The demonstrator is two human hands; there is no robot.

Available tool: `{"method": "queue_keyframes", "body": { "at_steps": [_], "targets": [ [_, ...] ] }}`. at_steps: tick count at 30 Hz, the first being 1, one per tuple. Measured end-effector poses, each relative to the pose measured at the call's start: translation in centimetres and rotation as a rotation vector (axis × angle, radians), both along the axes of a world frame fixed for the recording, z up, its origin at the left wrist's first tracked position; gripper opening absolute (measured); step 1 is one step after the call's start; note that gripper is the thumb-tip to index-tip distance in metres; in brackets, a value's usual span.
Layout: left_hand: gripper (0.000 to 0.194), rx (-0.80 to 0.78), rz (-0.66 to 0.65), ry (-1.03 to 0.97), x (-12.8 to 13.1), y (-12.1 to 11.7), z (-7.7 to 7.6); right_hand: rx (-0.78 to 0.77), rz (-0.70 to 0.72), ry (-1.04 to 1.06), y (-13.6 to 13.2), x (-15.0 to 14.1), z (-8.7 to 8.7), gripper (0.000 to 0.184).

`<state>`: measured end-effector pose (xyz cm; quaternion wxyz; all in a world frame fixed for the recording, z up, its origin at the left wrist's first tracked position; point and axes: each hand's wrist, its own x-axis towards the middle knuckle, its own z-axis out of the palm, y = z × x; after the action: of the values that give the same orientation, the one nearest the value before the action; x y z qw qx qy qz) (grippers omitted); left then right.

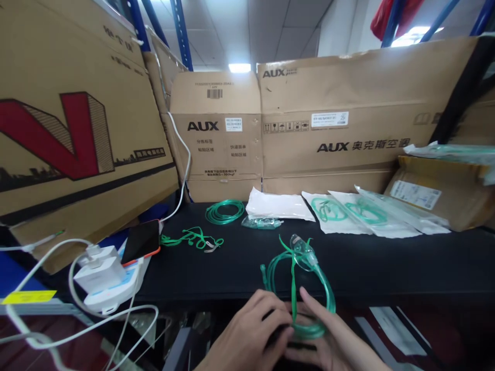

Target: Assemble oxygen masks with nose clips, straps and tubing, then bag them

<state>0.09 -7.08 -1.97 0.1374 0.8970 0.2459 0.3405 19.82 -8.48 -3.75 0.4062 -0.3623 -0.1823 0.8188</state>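
1. My right hand is closed round the lower end of the coiled tubing.
2. My left hand is beside it, fingers curled at the green strap; I can't tell whether they grip.
3. The clear mask lies beyond both hands, at the coil's far end.
4. Farther off, ahead of my left hand, sits another tubing loop.

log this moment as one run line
right hand: holding green tubing coil | left hand: fingers at coil's near end | with coil: clear mask, green strap | table: loose green straps, second tubing coil, flat pouches
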Motion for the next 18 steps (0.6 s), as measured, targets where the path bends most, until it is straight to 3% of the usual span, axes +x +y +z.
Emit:
{"method": "queue_keyframes", "body": {
  "at_steps": [3,7,13,18],
  "targets": [
    [0.023,-0.002,-0.015,-0.033,0.0,0.0,0.3,-0.015,-0.023,0.033,0.3,-0.6,0.3,0.042],
    [0.025,-0.032,-0.051,-0.034,0.1,0.3,0.6,0.045,-0.061,0.101,0.3,-1.2,-0.6,0.034],
    [0.022,0.026,-0.044,-0.026,-0.1,0.0,0.3,0.099,-0.104,0.126,0.4,-1.6,-1.2,0.032],
    [0.026,0.082,0.064,-0.086,-1.4,1.2,2.7,0.071,-0.109,0.015,0.3,-0.5,-0.8,0.045]
  ]
}}
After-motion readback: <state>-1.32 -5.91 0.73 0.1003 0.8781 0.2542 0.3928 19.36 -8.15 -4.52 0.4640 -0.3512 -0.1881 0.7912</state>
